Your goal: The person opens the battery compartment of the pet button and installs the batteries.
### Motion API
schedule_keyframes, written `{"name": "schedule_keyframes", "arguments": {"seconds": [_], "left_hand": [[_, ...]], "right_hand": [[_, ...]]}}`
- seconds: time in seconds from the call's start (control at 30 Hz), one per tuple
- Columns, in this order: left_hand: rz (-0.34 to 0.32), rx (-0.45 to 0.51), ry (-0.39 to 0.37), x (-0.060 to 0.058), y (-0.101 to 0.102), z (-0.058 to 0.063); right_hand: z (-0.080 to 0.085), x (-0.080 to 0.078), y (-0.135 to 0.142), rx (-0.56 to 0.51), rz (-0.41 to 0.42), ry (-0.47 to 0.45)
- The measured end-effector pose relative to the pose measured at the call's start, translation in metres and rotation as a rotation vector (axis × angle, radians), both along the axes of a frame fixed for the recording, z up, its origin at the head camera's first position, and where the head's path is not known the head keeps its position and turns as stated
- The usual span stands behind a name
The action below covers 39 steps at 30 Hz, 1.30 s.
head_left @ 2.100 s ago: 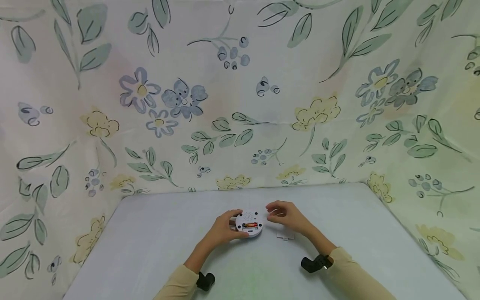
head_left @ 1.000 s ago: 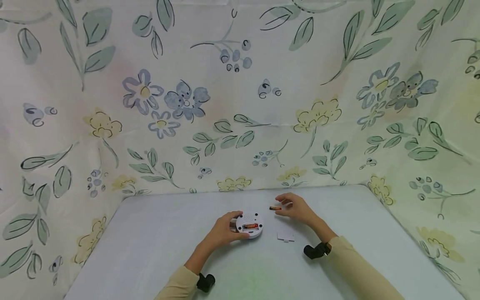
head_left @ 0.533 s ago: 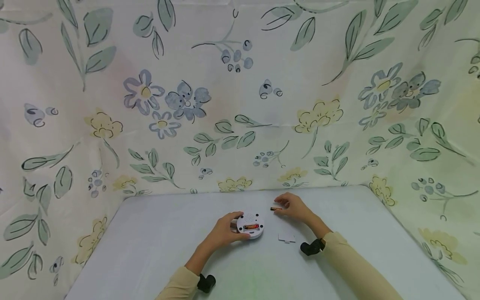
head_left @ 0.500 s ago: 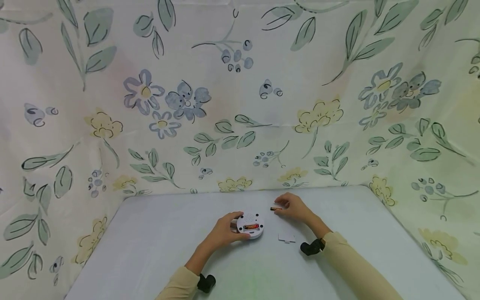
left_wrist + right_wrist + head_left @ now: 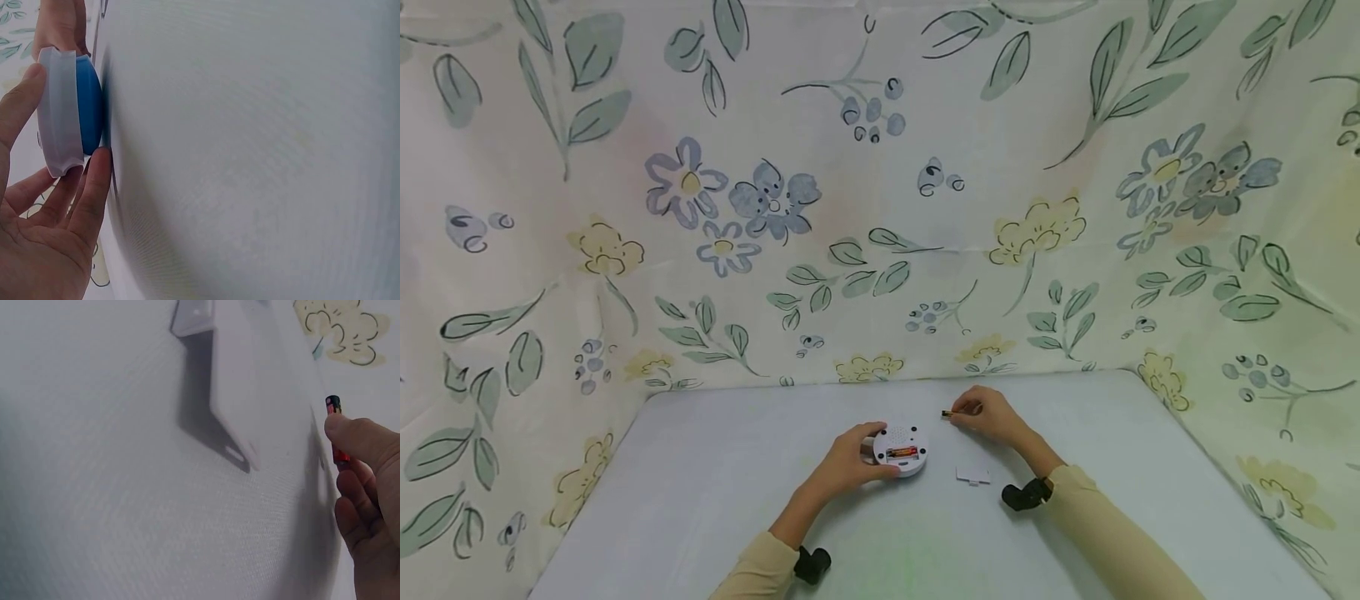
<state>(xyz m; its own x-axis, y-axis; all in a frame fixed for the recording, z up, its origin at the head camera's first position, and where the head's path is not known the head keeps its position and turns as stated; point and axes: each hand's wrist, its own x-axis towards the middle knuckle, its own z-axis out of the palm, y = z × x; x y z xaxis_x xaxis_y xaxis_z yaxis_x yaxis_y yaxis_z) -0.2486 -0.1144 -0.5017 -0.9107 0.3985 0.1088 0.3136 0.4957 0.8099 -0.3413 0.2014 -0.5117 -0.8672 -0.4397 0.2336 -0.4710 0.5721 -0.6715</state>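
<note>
White device [image 5: 898,437], one — handheld battery [image 5: 334,407], one

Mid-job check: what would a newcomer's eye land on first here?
Probably the floral cloth dominating the head view behind the table. Then the round white device below that view's centre, held by the left hand, with a battery in its open compartment. Right of it, the right hand pinches a second battery, beyond a white cover on the table.

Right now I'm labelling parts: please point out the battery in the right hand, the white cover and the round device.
Held battery [image 5: 340,454], right wrist view: red lower part.
White cover [image 5: 233,381], right wrist view: flat panel.
Round device [image 5: 898,437], head view: perforated face.
</note>
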Motion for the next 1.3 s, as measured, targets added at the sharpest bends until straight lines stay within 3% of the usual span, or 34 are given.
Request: {"name": "schedule_keyframes", "arguments": {"seconds": [0.77,1.3], "left_hand": [[0.003,-0.037,0.019,0.000,0.003,0.002],[0.009,-0.037,0.019,0.001,0.002,0.001]], "right_hand": [[-0.001,0.014,0.017,-0.180,0.046,-0.074],[0.004,0.024,0.009,-0.327,0.054,-0.109]]}}
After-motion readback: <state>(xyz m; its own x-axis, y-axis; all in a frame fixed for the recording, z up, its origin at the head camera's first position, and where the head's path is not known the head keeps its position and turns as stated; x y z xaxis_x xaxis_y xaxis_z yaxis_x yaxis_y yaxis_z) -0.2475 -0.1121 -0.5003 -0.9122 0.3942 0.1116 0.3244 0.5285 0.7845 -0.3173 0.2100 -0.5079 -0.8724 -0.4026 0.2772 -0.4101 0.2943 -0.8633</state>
